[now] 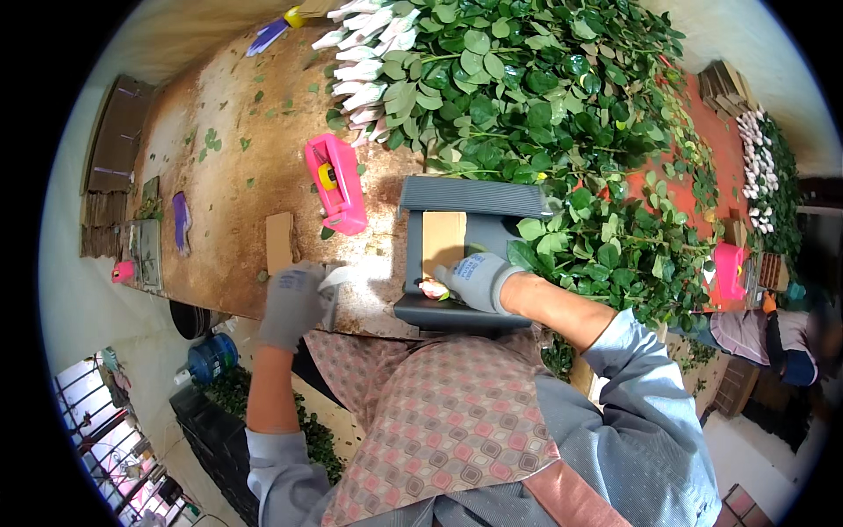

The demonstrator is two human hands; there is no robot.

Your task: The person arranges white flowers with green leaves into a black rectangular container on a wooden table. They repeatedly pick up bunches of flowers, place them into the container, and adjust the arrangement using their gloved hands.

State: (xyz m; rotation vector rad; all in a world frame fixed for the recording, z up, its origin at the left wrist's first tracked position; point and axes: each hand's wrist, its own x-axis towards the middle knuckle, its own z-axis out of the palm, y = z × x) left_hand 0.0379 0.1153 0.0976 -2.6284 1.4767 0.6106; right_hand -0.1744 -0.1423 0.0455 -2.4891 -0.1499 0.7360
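My left hand (293, 306), in a grey glove, is at the table's front edge with its fingers curled on a thin white strip (339, 277). The strip's far end trails to the right; its material is too blurred to tell. My right hand (481, 280), gloved in grey too, grips a pale pink rose (433, 288) just below its bloom. Most of the stem is hidden by the hand. Under the rose, a piece of cardboard (444, 237) lies in a dark grey stand (471, 196) with a ribbed back ledge.
A pink tape dispenser (352, 204) and cardboard pieces (279, 242) lie on the wooden table (230, 217). Leafy rose stems (527, 99) with white-wrapped heads (362, 72) are heaped behind the stand. Purple gloves (181, 221) lie at left. A co-worker (767, 336) is at far right.
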